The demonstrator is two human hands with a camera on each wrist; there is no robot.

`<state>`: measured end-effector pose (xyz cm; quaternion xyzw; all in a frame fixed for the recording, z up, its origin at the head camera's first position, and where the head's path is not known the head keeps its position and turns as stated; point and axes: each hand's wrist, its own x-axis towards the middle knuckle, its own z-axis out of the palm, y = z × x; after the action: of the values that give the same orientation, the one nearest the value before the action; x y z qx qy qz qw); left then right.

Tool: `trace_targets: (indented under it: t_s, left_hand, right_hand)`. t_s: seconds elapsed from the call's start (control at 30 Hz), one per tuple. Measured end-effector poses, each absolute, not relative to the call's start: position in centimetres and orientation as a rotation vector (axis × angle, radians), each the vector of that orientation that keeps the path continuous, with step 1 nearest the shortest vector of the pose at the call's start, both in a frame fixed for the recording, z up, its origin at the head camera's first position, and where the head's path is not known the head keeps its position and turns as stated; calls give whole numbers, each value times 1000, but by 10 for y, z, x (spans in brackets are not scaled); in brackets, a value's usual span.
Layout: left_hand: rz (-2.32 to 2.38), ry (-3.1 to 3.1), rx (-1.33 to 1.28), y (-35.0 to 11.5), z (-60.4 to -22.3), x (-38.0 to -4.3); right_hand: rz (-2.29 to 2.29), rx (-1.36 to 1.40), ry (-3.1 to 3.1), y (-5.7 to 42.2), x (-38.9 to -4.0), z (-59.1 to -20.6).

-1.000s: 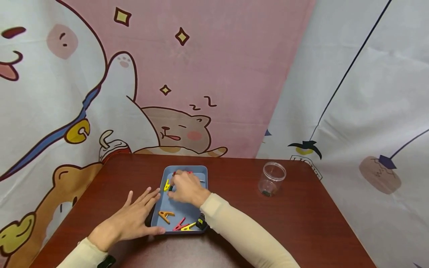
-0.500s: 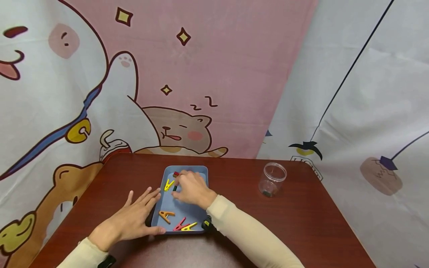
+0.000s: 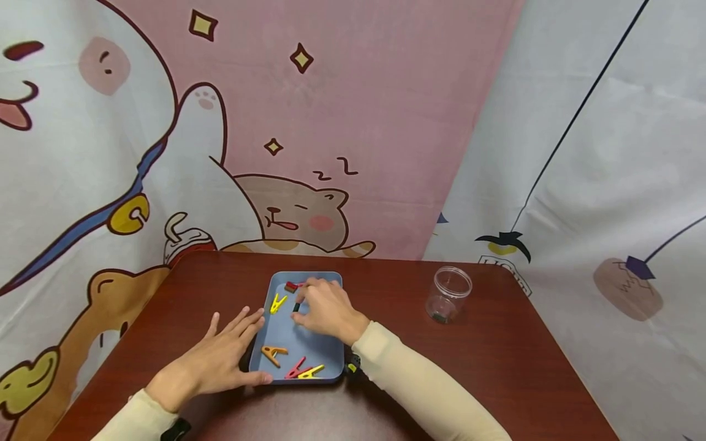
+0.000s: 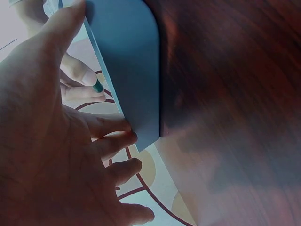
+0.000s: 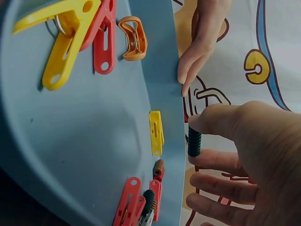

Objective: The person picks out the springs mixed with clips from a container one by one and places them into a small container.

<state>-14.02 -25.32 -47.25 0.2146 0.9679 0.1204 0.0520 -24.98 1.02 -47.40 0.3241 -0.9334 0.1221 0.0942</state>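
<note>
My right hand (image 3: 326, 311) pinches a small dark green ribbed cylinder (image 5: 194, 141) between thumb and index finger, over the upper part of a blue-grey tray (image 3: 298, 337). Spread along the tray's left side, my left hand (image 3: 217, 358) has straight fingers touching the rim, as the left wrist view also shows. Inside the tray lie a yellow clothespin (image 3: 278, 304), an orange clothespin (image 3: 273, 354), and a red clothespin (image 3: 298, 369) beside another yellow clothespin (image 3: 312, 372). A short red and brown piece (image 3: 290, 286) sits at the far end near red clothespins (image 5: 127, 202) and another green ribbed piece (image 5: 149, 200).
A clear open jar (image 3: 449, 294) stands on the right of the brown table (image 3: 496, 361), with a small dark piece (image 3: 439, 317) at its bottom. Behind the table hangs a cloth (image 3: 375, 135) printed with cartoon animals.
My right hand has moved slightly right across the tray with the green cylinder, uncovering more of the yellow clothespin and the red and brown piece. My left hand stays in place.
</note>
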Motion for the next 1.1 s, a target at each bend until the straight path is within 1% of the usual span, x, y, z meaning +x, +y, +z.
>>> trace_targets:
  t_s: [0.57, 1.1]
  left_hand:
    - [357, 2944, 651, -252, -471, -141]
    - [401, 2940, 645, -253, -472, -140]
  right_hand:
    - [469, 956, -2725, 38, -244, -468]
    - [504, 920, -2704, 75, -238, -463]
